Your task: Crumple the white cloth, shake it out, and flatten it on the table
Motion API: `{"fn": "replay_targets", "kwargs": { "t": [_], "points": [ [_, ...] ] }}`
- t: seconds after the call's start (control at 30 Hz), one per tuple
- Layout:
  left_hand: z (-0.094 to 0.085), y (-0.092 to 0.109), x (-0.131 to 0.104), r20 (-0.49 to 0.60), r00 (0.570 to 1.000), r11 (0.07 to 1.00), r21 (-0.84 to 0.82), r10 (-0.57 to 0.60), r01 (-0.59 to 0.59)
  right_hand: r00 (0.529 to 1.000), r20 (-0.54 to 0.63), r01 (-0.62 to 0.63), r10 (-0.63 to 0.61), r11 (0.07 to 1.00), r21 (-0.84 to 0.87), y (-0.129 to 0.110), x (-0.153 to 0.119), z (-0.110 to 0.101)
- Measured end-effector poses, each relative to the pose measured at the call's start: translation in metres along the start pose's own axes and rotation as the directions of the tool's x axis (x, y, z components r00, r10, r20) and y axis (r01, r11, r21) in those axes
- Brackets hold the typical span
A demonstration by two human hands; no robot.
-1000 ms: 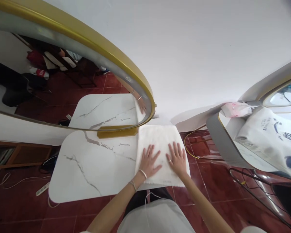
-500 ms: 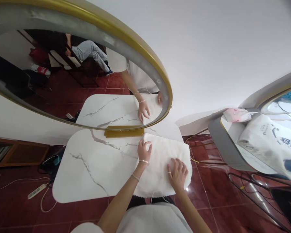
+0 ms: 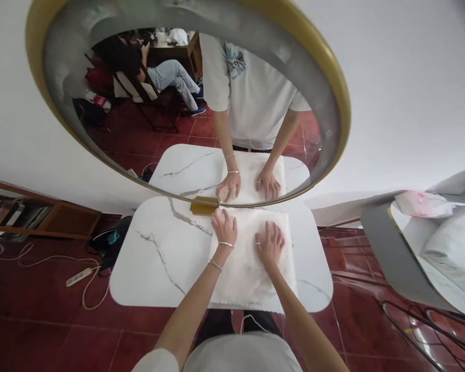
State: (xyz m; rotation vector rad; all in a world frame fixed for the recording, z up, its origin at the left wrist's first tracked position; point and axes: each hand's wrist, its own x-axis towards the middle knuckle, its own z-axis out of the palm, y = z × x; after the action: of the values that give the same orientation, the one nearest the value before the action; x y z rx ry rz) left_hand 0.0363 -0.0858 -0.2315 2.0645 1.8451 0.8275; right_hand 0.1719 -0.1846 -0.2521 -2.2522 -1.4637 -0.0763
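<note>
A white cloth with a scalloped edge (image 3: 240,281) lies spread on the white marble-patterned table (image 3: 158,289), close to its near edge. At the cloth's far left corner rests my left hand (image 3: 225,227), with its fingers apart and pressed onto the fabric. My right hand (image 3: 270,245) lies flat on the right half of the cloth, fingers spread. The cloth is slightly wrinkled between and below the hands.
A big gold-rimmed mirror (image 3: 344,113) stands at the table's back on a gold base (image 3: 201,206), reflecting a seated person. Right: a grey-sided table (image 3: 383,253) bearing a tissue pack (image 3: 424,203). Left: a power strip (image 3: 79,277), cables and a low bookcase (image 3: 62,219).
The cloth now sits farther left on the table, with tabletop showing to its right. My right hand has moved forward and left. The view has shifted, showing more of the reflection.
</note>
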Motion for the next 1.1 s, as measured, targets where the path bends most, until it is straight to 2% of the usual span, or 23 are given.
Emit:
{"fn": "replay_targets", "kwargs": {
  "t": [0.1, 0.2, 0.37, 0.57, 0.63, 0.77, 0.93, 1.0, 1.1],
  "points": [
    [0.0, -0.017, -0.014, 0.054, 0.991, 0.985, 0.121, 0.122, -0.127, 0.976, 0.035, 0.213, -0.213, 0.977, 0.027, -0.021, 0.01, 0.015],
    [-0.005, -0.037, -0.018, 0.099, 0.979, 0.971, 0.145, 0.176, -0.189, 0.96, 0.006, 0.278, -0.279, 0.959, 0.048, -0.033, 0.013, 0.025],
    [-0.027, -0.077, -0.011, 0.109, 0.984, 0.972, 0.176, 0.137, -0.155, 0.905, 0.013, 0.421, -0.425, 0.899, 0.119, -0.068, 0.009, 0.034],
    [-0.064, -0.142, 0.006, 0.046, 0.999, 0.974, 0.226, -0.003, -0.008, 0.828, 0.048, 0.543, -0.559, 0.819, 0.186, -0.15, 0.005, 0.057],
    [-0.074, -0.162, 0.017, 0.03, 0.999, 0.971, 0.239, -0.041, 0.032, 0.816, 0.046, 0.561, -0.576, 0.808, 0.178, -0.178, 0.005, 0.067],
    [-0.087, -0.192, 0.049, 0.038, 0.997, 0.967, 0.248, -0.062, 0.05, 0.848, 0.056, 0.518, -0.527, 0.847, 0.123, -0.226, 0.011, 0.088],
    [-0.094, -0.213, 0.085, 0.079, 0.996, 0.966, 0.258, -0.035, 0.013, 0.89, 0.135, 0.436, -0.435, 0.9, 0.026, -0.263, 0.025, 0.104],
    [-0.096, -0.219, 0.096, 0.102, 0.994, 0.965, 0.263, -0.038, 0.01, 0.879, 0.175, 0.45, -0.443, 0.893, -0.003, -0.273, 0.032, 0.108],
    [-0.101, -0.228, 0.109, 0.127, 0.991, 0.963, 0.269, -0.052, 0.016, 0.839, 0.251, 0.504, -0.483, 0.863, -0.025, -0.285, 0.042, 0.112]
  ]
}}
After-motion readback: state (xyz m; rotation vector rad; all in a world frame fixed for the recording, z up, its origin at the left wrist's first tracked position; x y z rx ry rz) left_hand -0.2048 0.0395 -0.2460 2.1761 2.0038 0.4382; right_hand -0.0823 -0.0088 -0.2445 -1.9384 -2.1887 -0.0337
